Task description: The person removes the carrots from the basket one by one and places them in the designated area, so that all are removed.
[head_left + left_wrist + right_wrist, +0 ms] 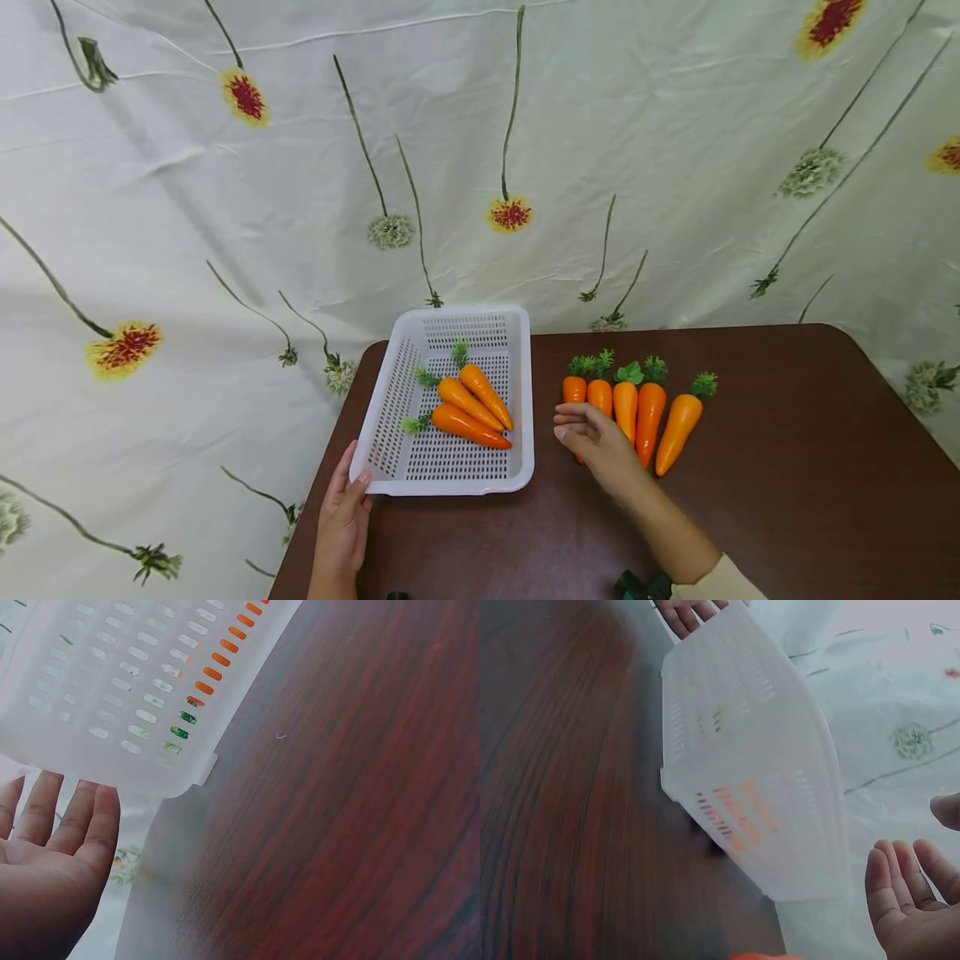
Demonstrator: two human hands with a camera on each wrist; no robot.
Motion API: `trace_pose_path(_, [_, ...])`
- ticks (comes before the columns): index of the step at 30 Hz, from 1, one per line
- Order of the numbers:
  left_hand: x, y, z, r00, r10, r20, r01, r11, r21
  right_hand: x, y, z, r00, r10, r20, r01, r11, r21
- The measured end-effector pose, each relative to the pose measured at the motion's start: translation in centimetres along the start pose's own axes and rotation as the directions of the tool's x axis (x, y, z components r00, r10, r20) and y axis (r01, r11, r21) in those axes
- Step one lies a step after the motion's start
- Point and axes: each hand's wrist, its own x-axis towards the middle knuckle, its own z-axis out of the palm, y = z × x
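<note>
A white plastic basket (521,392) with slotted walls stands at the table's left side. Inside it lie three orange carrots (467,404) with green tops. My left hand (345,521) grips the near left corner, thumb over the rim and fingers against the outer wall; in the left wrist view those fingers (67,814) show below the basket wall. To the basket's right, my right hand (600,446) hovers above a row of several carrots (678,433), partly hiding the leftmost ones. It holds nothing, and its fingers look relaxed in the right wrist view.
The dark brown table (795,442) has a rounded far right corner. A pale flowered cloth (450,150) hangs behind it and down its left side. Dark green and black objects (643,586) are partly visible at the near edge, beside the right sleeve.
</note>
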Motion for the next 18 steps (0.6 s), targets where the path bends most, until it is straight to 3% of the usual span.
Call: trace_pose_path(18, [-0.2, 0.3, 0.2, 1.000, 0.007, 0.004, -0.007, 1.000, -0.012, 1.1, -0.5, 3.5, 0.989, -0.050, 0.138, 0.042, 0.997, 0.064])
